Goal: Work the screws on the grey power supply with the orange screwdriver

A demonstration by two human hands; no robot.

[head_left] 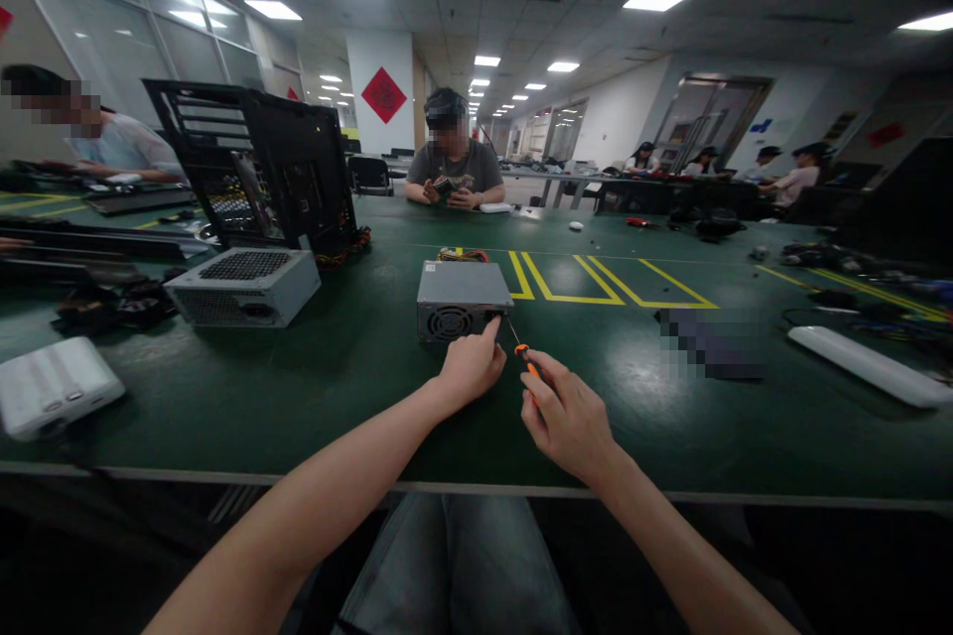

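A small grey power supply unit (460, 298) with a round fan grille sits on the green table (357, 387) in front of me. My left hand (471, 365) is curled, its fingertips pressed against the unit's lower right corner. My right hand (567, 417) is closed round an orange-handled screwdriver (523, 353). The screwdriver's shaft slants up and left, and its tip is at the same corner of the unit.
A larger grey power supply (244, 286) and an open black computer case (257, 169) stand at the left. A white box (54, 385) lies near left, a white bar (868, 365) at right. People sit across the table and at far tables.
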